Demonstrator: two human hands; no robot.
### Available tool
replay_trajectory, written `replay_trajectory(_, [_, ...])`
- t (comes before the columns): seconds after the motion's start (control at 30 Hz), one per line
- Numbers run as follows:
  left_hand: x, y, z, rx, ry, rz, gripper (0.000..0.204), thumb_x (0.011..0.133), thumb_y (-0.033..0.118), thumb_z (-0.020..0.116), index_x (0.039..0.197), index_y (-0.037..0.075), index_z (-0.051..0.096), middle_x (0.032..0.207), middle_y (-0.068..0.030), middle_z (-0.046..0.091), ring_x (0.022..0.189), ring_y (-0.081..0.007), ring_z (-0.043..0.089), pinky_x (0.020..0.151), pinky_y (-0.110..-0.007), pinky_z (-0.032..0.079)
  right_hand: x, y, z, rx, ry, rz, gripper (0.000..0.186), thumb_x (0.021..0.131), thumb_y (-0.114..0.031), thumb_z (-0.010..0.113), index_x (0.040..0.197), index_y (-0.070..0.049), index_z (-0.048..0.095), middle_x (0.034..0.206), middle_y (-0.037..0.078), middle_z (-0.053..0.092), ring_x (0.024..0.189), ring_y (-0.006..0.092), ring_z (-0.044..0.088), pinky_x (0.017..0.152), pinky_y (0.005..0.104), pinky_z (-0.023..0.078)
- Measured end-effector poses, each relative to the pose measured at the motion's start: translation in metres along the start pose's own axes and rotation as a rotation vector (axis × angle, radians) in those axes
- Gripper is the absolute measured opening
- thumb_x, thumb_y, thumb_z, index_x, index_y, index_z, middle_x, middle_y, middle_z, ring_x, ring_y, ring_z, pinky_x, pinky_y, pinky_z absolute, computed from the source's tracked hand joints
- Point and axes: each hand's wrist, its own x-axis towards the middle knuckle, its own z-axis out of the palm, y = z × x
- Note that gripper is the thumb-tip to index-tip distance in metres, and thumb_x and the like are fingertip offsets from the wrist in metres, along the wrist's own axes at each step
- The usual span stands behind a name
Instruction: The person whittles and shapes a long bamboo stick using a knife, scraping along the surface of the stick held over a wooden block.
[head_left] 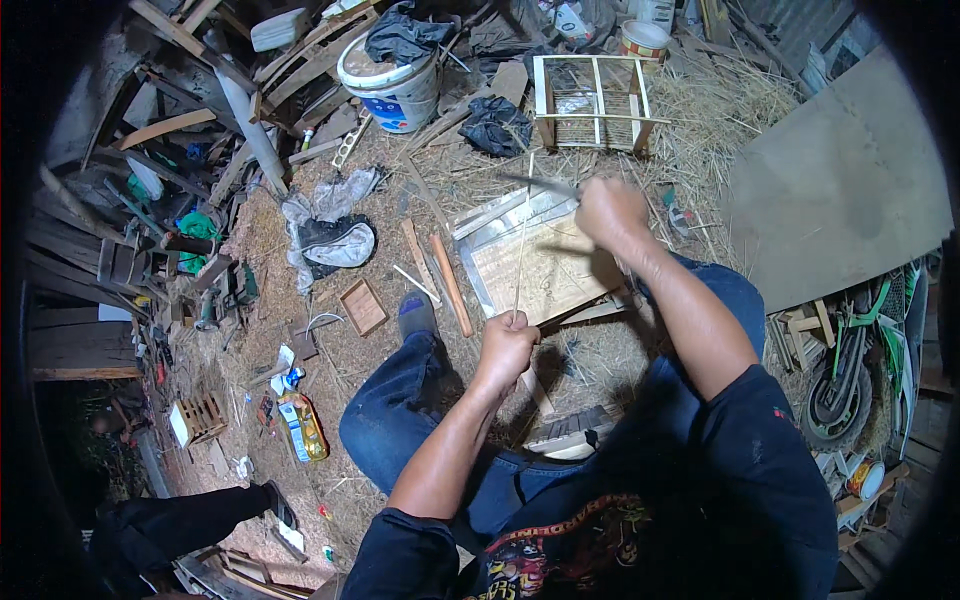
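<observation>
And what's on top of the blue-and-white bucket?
A crumpled black plastic bag partly covers the top of the blue-and-white bucket; what lies under the bag can't be seen.

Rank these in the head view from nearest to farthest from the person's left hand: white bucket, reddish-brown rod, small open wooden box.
From the left hand:
1. Reddish-brown rod: just ahead, to the left.
2. Small open wooden box: farther left.
3. White bucket: far ahead, near the top.

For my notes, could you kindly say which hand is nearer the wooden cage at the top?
Right: the right hand is just below the cage in the picture; the left hand is lower, farther away.
</observation>
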Motion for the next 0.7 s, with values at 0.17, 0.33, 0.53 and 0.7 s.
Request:
replay_trajectory(0.17, [0.003,-0.004,0.001,0.088,0.016,0.054,0.032,0.079,-0.002,0.057,0.063,0.016,0.035,0.057,0.0064,0.034,0.044,-0.0057,0.027,0.039,-0.029,0.02,-0.03,-0.017,0.036,-0.1,-0.108,-0.402,0.016,0.08,-0.015,0.061,0.082,-0.009,0.076,0.077,0.015,0.073,0.07,0.0325,0.072,0.065,0.0455,0.058])
replay_trajectory(0.33, [-0.003,-0.001,-0.001,0.252,0.002,0.16,0.029,0.078,0.0,0.058,0.064,0.014,0.036,0.057,0.0056,0.037,0.043,-0.0064,0.028,0.04,-0.028,0.021,-0.005,0.002,0.024,-0.042,-0.008,-0.165,0.015,0.079,-0.011,0.062,0.083,-0.007,0.076,0.074,0.015,0.072,0.065,0.0306,0.072,0.06,0.0436,0.058])
replay_trajectory(0.53, [0.01,-0.004,-0.012,0.134,0.083,0.113,0.029,0.079,0.001,0.06,0.065,0.012,0.038,0.056,0.0052,0.038,0.042,-0.0068,0.033,0.039,-0.029,0.023,-0.029,-0.015,0.009,-0.044,-0.085,-0.274,0.017,0.08,-0.011,0.061,0.087,-0.007,0.076,0.072,0.015,0.071,0.063,0.03,0.071,0.058,0.0443,0.057])
replay_trajectory(0.7, [0.008,0.008,-0.004,0.283,0.124,0.223,0.031,0.078,0.002,0.062,0.061,0.01,0.037,0.056,0.0045,0.035,0.05,-0.0067,0.033,0.044,-0.031,0.026,-0.055,-0.028,0.037,-0.029,0.004,-0.438,0.013,0.075,-0.016,0.064,0.08,-0.009,0.073,0.07,0.018,0.07,0.065,0.035,0.071,0.06,0.0471,0.057])
